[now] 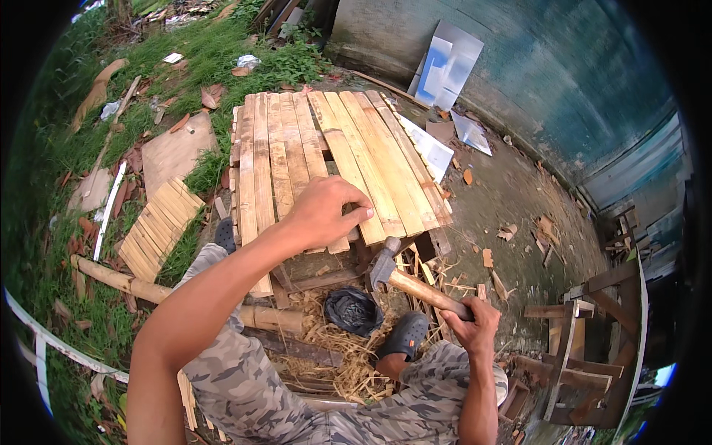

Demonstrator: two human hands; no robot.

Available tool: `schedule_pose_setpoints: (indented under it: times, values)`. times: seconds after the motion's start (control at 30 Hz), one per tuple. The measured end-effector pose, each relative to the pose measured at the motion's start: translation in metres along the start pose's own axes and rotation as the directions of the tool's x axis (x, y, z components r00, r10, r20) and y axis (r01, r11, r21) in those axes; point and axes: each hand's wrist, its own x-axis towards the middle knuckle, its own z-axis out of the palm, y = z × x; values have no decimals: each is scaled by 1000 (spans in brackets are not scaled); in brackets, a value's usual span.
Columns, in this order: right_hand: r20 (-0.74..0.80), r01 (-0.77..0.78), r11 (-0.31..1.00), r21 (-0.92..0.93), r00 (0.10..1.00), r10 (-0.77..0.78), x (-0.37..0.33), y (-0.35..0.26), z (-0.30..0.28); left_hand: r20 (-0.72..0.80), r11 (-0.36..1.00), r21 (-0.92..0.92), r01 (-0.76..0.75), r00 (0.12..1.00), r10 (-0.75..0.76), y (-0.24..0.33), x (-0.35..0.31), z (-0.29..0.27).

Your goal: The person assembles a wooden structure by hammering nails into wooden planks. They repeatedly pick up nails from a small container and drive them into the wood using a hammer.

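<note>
My right hand (472, 324) grips the end of the wooden handle of a hammer (424, 290). The hammer's metal head is up at the near edge of a low slatted tabletop (374, 152) made of split bamboo strips. Over the near middle of the slats is my left hand (328, 211), its fingers curled and the thumb pressed against the index finger; anything in the pinch is too small to make out. Dark gaps run between some slats, and their near ends are uneven. Below the near edge, between my feet, sits a black plastic bag (353, 311) with its mouth open.
Wood shavings (363, 374) litter the ground around my clogs (406, 335). A thick bamboo pole (126, 279) and a bundle of short slats (159, 230) lie to the left by grass. Wooden frames (582, 348) stand at right; silvery panels (449, 67) lean against the far wall (564, 89).
</note>
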Motion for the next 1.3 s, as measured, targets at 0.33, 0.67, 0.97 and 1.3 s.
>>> schedule_pose_setpoints:
  times: [0.33,0.67,0.97,1.3]
  values:
    - [116,-304,743,597,949,295,-1,-10,16,14,999,44,-1,1000,1,5,0,-2]
    - [544,-567,166,807,822,166,10,-58,4,-16,997,69,-24,1000,25,3,-2,3]
    - [507,-595,427,681,804,312,16,-82,-2,-39,989,101,-112,992,116,2,-2,4]
    - [477,-573,490,657,819,319,12,-77,-2,-33,990,136,-48,998,53,5,-4,6]
